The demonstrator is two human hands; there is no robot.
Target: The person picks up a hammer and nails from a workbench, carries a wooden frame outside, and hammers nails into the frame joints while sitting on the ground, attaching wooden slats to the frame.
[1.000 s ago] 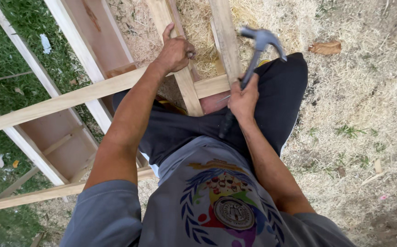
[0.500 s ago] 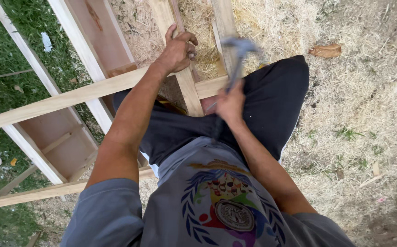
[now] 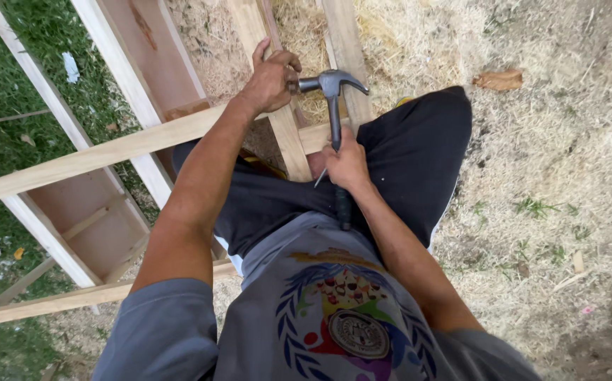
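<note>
Two hands work here: our right hand [image 3: 347, 164] grips a steel claw hammer with a dark handle [image 3: 334, 113], its head at the upright pale wooden stud [image 3: 288, 134], which our left hand [image 3: 270, 79] clasps. We judge nailing is underway; next calls for a square, steady blow. The hammer looks clean and sound.

The hammer [image 3: 332, 106] has a shiny silver-grey head and a black handle, and the wooden frame [image 3: 108, 152] is pale cream timber with pinkish-brown panels behind it. The trousers [image 3: 404, 155] are plain black, while the T-shirt [image 3: 179, 331] is grey with a round print of blue leaves, red, green and purple patches and a grey medallion. The straw [image 3: 553, 141] is dry yellow-beige with a brown leaf [image 3: 498, 79] on it, and the grass [image 3: 9, 92] is dark green.
</note>
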